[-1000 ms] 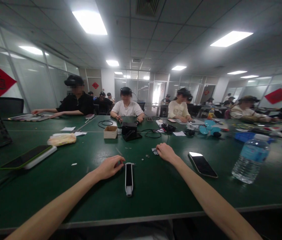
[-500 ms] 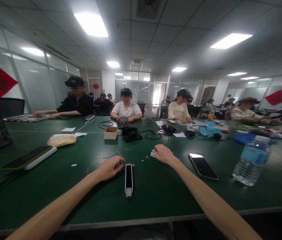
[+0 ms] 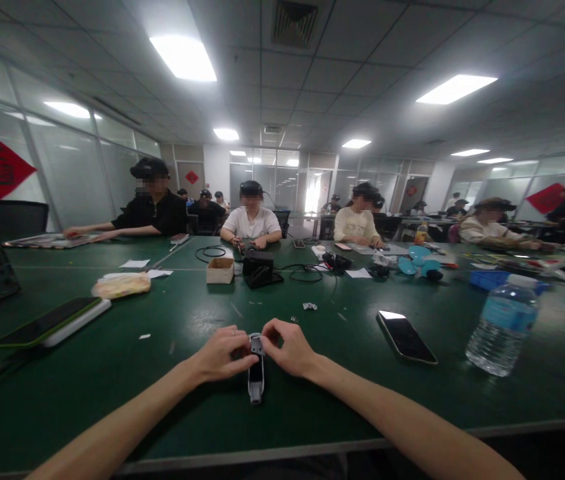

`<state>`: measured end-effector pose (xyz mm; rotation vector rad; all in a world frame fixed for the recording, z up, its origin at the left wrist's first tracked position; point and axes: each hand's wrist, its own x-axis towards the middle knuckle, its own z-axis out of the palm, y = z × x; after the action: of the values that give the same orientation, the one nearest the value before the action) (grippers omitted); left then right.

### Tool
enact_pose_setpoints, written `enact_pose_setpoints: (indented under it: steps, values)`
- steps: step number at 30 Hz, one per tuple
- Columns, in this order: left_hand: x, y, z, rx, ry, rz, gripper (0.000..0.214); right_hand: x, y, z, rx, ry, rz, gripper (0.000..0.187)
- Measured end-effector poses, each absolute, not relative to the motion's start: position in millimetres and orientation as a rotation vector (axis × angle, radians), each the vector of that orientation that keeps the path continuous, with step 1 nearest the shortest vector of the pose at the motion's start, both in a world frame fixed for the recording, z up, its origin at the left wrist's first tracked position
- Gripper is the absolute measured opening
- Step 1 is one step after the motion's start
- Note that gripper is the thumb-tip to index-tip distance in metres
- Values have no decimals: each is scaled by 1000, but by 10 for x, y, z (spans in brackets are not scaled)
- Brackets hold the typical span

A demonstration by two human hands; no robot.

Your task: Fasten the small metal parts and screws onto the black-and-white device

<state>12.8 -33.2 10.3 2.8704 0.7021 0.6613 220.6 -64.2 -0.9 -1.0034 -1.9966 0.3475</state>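
Observation:
A long, narrow grey-white casing with a dark inner face lies on the green table, pointing toward me. At its far end sits a small grey part with holes. My left hand closes on the casing's left side, thumb reaching across just below the grey part. From the right, my right hand pinches the grey part at the casing's upper edge; its fingertips are partly hidden. Beyond my hands lie a small whitish piece and tiny metal bits.
To the right are a phone and a water bottle. Leftward lie another phone on a white block and a wrapped item. A small box and black device stand ahead. Several people sit around.
My right hand has come back leftward from the small whitish pieces to the casing. A grey part now shows at the casing's far end. My left hand has moved onto the casing.

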Motion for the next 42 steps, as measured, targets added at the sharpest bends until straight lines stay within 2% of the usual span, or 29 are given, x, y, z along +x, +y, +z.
enact_pose_setpoints:
  steps: [8,14,21,26,42]
  values:
    - [144,-286,40,2738,883,794,33,2217,-662,-23,-961,-1995,454,7]
    - [140,-219,54,2584,1155,951,35,2273,-628,-11,-927,-2130,292,9]
    - [91,-91,97,2598,1542,667,34,2390,-492,-15,-1244,-2123,215,10]
    - [90,-66,88,2610,1568,493,32,2388,-479,-28,-1360,-2165,252,13]
    - [101,-60,28,2623,1557,440,36,2367,-462,-51,-1370,-2234,228,13]
